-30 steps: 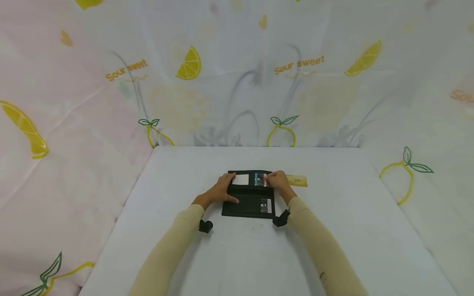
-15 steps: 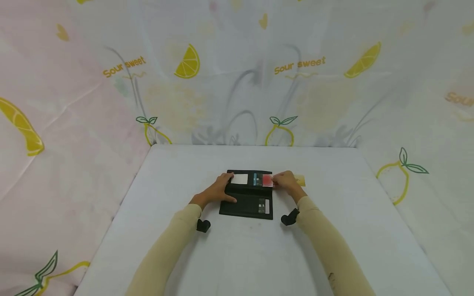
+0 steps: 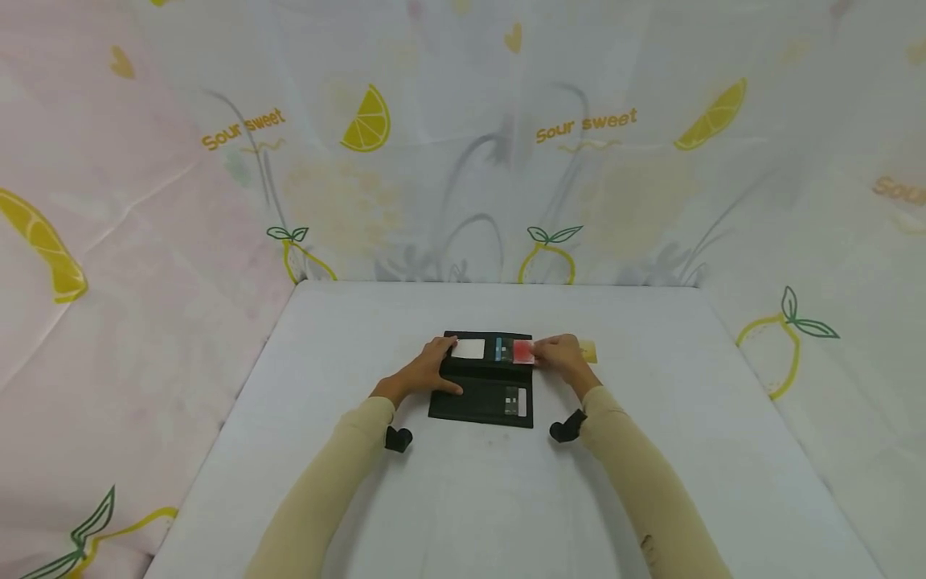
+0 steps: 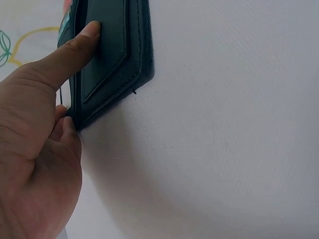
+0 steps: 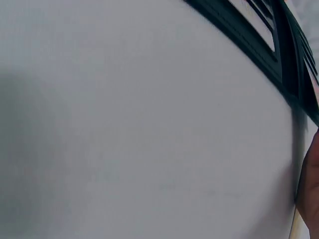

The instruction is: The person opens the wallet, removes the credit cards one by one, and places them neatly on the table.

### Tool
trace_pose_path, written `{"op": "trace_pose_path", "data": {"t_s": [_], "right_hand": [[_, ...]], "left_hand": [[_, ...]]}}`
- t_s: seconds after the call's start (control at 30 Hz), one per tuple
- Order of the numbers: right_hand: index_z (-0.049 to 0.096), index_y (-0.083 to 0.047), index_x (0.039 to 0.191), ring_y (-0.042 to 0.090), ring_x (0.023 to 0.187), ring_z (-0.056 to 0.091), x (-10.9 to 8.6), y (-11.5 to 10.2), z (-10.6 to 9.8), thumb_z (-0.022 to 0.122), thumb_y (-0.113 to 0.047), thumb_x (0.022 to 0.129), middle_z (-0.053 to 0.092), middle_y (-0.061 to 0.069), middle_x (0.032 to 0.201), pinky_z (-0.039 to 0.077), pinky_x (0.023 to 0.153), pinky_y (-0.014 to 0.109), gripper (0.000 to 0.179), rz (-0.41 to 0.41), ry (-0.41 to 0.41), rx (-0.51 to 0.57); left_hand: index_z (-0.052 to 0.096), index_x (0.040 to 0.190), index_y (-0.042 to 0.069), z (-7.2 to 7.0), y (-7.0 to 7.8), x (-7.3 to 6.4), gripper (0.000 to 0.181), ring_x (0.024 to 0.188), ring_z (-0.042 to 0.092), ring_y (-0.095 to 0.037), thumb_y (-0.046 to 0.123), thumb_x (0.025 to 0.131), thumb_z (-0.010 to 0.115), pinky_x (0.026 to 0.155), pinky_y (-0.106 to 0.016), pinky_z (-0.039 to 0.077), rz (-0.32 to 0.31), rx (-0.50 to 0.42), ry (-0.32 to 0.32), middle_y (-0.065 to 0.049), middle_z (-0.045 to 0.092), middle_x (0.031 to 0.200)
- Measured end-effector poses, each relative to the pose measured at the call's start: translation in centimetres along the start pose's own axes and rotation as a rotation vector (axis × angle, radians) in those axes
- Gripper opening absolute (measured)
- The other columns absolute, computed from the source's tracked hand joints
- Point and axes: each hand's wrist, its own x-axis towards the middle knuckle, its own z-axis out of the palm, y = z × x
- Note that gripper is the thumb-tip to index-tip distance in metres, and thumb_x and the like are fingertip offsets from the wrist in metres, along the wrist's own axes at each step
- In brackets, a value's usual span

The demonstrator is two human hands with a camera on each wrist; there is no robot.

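A black open wallet (image 3: pixel 477 402) lies on the white table, its two halves unfolded. My left hand (image 3: pixel 425 372) holds its left side, fingers at the upper left edge and thumb on the lower half. In the left wrist view the thumb (image 4: pixel 75 52) lies across the wallet (image 4: pixel 107 55), with curled fingers by its edge. My right hand (image 3: pixel 559 354) pinches a red card (image 3: pixel 523 351) at the right edge of the upper half. The right wrist view catches only a sliver of that hand (image 5: pixel 311 181) beside the wallet (image 5: pixel 244 40).
The wallet's upper half carries a white panel (image 3: pixel 469 349) and a blue-and-dark card (image 3: pixel 501 350). Another card (image 3: pixel 522 402) shows in the lower half. A yellow paper slip (image 3: pixel 589 351) lies on the table (image 3: pixel 651 418), partly behind my right hand. A printed cloth (image 3: pixel 448 161) surrounds the table.
My right hand has moved right, uncovering more of the red card and covering more of the yellow slip. Over the last half second both hands stay nearly still.
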Motion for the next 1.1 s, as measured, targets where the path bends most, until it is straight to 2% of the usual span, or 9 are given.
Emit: {"op": "trace_pose_path", "data": {"t_s": [0.1, 0.2, 0.4, 0.53, 0.73, 0.97, 1.1], "right_hand": [[0.063, 0.013, 0.118, 0.007, 0.070, 0.061, -0.1, 0.4, -1.4, 0.067, -0.007, 0.090, 0.066, 0.022, 0.114, 0.053, 0.067, 0.018, 0.034, -0.024, -0.006, -0.002], [0.062, 0.014, 0.119, 0.005, 0.069, 0.061, -0.3, 1.2, -3.3, 0.068, -0.007, 0.089, 0.064, 0.023, 0.118, 0.053, 0.065, 0.017, 0.036, -0.012, 0.001, 0.022], [0.058, 0.017, 0.122, 0.004, 0.068, 0.061, -1.0, 2.7, -6.5, 0.068, -0.004, 0.089, 0.067, 0.011, 0.098, 0.054, 0.065, 0.016, 0.041, 0.003, -0.010, 0.100], [0.056, 0.018, 0.125, 0.004, 0.070, 0.062, -1.6, 3.4, -7.7, 0.069, -0.005, 0.089, 0.068, 0.009, 0.097, 0.054, 0.067, 0.016, 0.044, 0.007, -0.022, 0.084], [0.058, 0.015, 0.123, 0.006, 0.075, 0.063, -2.6, 4.1, -9.2, 0.068, -0.011, 0.091, 0.067, 0.017, 0.109, 0.055, 0.070, 0.018, 0.043, 0.013, -0.021, -0.009], [0.068, 0.009, 0.112, 0.006, 0.070, 0.063, -2.8, 5.2, -10.6, 0.074, -0.017, 0.088, 0.072, 0.009, 0.090, 0.052, 0.065, 0.018, 0.036, 0.013, 0.081, -0.155], [0.071, 0.006, 0.108, 0.008, 0.069, 0.064, -2.8, 5.3, -10.5, 0.078, -0.022, 0.084, 0.072, 0.007, 0.081, 0.051, 0.071, 0.024, 0.038, 0.011, 0.103, -0.209]], "left_hand": [[0.019, 0.155, 0.005, 0.1, 0.1, 0.1, 0.112, 0.134, 0.034, -0.029, 0.036, 0.072, 0.088, 0.114, -0.044, 0.031, 0.002, 0.003, 0.000, -0.015, 0.029, 0.151], [0.019, 0.155, 0.005, 0.2, 0.1, 0.1, 0.111, 0.133, 0.035, -0.030, 0.036, 0.073, 0.087, 0.114, -0.044, 0.031, 0.008, 0.004, -0.001, -0.016, 0.029, 0.151], [0.020, 0.155, 0.006, 0.1, 0.1, 0.0, 0.109, 0.131, 0.036, -0.029, 0.035, 0.074, 0.087, 0.113, -0.043, 0.033, 0.000, 0.023, 0.007, -0.015, 0.029, 0.151], [0.020, 0.155, 0.005, 0.1, 0.1, 0.1, 0.109, 0.132, 0.035, -0.029, 0.036, 0.074, 0.086, 0.113, -0.045, 0.032, 0.010, 0.031, 0.001, -0.016, 0.029, 0.151], [0.019, 0.154, 0.004, 0.1, -0.1, 0.1, 0.109, 0.131, 0.036, -0.031, 0.036, 0.075, 0.086, 0.112, -0.045, 0.033, 0.016, 0.029, -0.002, -0.017, 0.029, 0.151], [0.018, 0.155, 0.004, 0.2, -0.3, 0.2, 0.110, 0.131, 0.038, -0.032, 0.037, 0.075, 0.086, 0.112, -0.044, 0.035, 0.017, 0.013, -0.003, -0.017, 0.027, 0.151], [0.018, 0.155, 0.005, 0.2, -0.2, 0.2, 0.109, 0.132, 0.038, -0.032, 0.036, 0.075, 0.086, 0.112, -0.045, 0.035, 0.012, 0.012, -0.007, -0.017, 0.027, 0.152]]}}
